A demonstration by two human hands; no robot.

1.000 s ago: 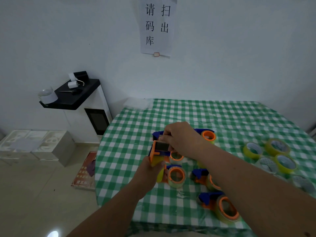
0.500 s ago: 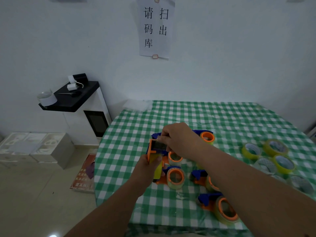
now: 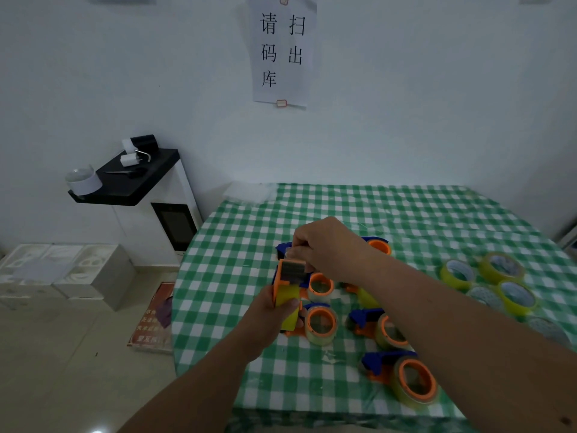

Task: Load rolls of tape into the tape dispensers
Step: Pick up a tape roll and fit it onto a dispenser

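The left hand (image 3: 268, 310) is gripping an orange tape dispenser (image 3: 288, 281) with a yellow roll (image 3: 288, 303) seated in it, above the checked table (image 3: 374, 207), at about 9 o'clock from the loaded dispensers (image 3: 321, 321); the right hand (image 3: 327, 248) is pinching what seems to be the tape's free end (image 3: 290, 253) at the dispenser's 12 o'clock tip; pulling it straight and taut over the blade would probably be preventing wrinkles; spare rolls (image 3: 499, 270) are lying well apart at 3 o'clock.
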